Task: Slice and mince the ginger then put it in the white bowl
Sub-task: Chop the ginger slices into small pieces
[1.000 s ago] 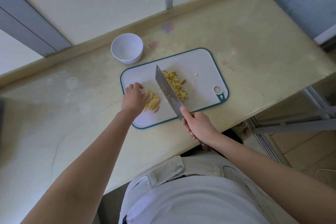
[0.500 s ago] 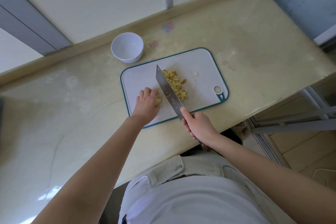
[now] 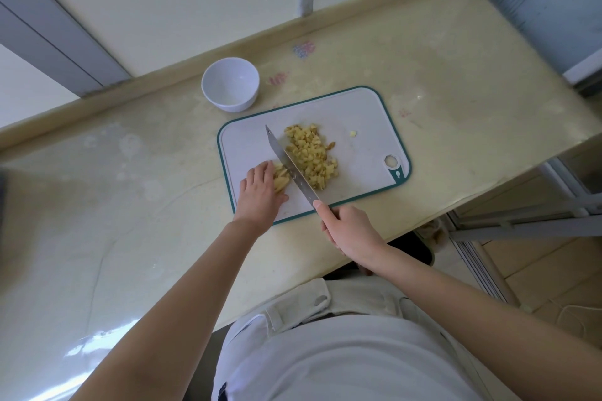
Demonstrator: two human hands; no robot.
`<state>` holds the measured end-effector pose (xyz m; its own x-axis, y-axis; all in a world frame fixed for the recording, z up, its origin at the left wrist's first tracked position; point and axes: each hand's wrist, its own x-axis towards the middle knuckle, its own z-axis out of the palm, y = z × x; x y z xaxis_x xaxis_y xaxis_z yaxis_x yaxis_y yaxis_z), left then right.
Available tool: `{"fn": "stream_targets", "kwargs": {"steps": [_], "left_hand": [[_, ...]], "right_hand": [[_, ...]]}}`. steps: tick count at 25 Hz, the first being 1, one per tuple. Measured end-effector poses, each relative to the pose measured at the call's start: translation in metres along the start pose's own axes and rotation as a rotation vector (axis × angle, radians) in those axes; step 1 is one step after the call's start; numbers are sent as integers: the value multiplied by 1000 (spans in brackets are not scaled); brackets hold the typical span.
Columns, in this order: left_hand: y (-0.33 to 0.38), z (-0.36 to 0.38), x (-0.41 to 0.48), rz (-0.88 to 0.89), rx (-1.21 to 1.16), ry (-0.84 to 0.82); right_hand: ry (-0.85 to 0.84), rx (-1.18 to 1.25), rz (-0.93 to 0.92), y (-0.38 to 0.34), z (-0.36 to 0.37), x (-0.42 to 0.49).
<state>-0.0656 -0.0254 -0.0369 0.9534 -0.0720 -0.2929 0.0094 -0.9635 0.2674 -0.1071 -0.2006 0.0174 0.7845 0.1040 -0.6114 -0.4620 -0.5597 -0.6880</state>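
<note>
A pile of minced ginger [image 3: 312, 156] lies in the middle of the white, green-rimmed cutting board [image 3: 358, 117]. Left of it sits a small stack of ginger slices [image 3: 280, 178], and my left hand [image 3: 259, 194] holds them down with curled fingers. My right hand [image 3: 350, 231] grips the handle of a knife [image 3: 290, 166], index finger along the spine. Its blade stands on the board between the slices and the minced pile. The white bowl [image 3: 230, 84] stands empty on the counter beyond the board's left corner.
One stray ginger bit [image 3: 353, 133] lies on the board's right half. The beige counter [image 3: 130, 189] runs along a wall with a raised back lip; its right end drops off beside a metal frame [image 3: 521, 221].
My left hand slid right across the board, gathered the loose slices into a tight stack against the blade, and now covers most of them. The knife has hardly moved.
</note>
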Motion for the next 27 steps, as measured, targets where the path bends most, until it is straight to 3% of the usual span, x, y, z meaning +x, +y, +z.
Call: {"fn": "stream_targets", "kwargs": {"steps": [5, 19, 27], "left_hand": [[1, -3, 1, -24, -60, -6], [9, 19, -1, -87, 419, -2], [10, 15, 3, -91, 383, -2]], "right_hand": [[13, -14, -2, 0, -4, 0], [16, -168, -31, -13, -2, 1], [16, -202, -45, -16, -3, 0]]}}
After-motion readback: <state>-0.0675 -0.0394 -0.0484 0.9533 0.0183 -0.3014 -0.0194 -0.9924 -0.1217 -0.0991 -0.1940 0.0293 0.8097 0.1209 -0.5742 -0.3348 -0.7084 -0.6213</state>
